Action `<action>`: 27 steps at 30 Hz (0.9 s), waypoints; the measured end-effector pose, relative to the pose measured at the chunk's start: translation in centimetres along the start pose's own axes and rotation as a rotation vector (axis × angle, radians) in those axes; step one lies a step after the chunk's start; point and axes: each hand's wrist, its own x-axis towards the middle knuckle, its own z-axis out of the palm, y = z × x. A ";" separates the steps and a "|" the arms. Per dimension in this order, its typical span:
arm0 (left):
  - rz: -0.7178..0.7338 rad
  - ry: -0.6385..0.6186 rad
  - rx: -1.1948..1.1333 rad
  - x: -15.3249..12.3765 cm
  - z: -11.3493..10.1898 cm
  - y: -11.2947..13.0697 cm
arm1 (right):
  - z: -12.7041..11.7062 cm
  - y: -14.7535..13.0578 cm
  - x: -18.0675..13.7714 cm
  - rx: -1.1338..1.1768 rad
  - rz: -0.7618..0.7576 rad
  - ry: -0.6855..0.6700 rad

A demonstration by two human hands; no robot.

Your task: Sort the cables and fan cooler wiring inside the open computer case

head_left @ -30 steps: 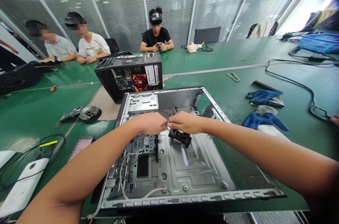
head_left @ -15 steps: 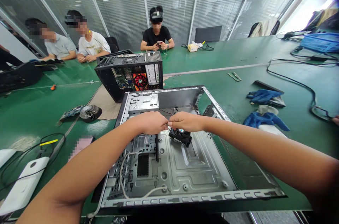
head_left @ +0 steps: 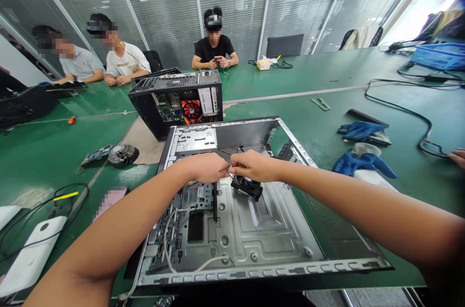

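Note:
An open metal computer case lies on its side before me. Over its middle my left hand and my right hand meet fingertip to fingertip, both pinched closed. Thin cable seems to run between the fingertips, though the fingers mostly cover it. Just under my right hand a black cooling fan rests tilted inside the case. Dark thin wires show behind the hands. A pale cable curves along the left of the case floor, near a metal drive bracket.
A second, upright computer tower stands behind the case. Left lie a round cooler, a phone and a white power bank-like block. Blue gloves and black cable lie right; another person's hand is there.
My right hand's fingers have shifted slightly, with the knuckles a little higher. Both hands stay together over the case. The other person's hand at the right edge shows more.

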 end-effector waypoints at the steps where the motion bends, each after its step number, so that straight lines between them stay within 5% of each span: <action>1: 0.000 0.007 0.000 0.0 0.0 0.0 | 0.0 0.0 0.0 0.003 -0.008 -0.001; 15: -0.053 0.051 0.033 -0.6 -0.3 0.6 | -0.5 -0.3 0.2 0.108 0.043 -0.078; 21: 0.028 -0.136 -0.146 -0.4 -0.5 0.0 | 0.1 0.2 -0.5 -0.054 -0.095 0.017; 27: 0.035 -0.175 -0.292 -0.6 -0.9 -0.2 | -0.4 0.5 -0.5 -0.097 -0.246 0.000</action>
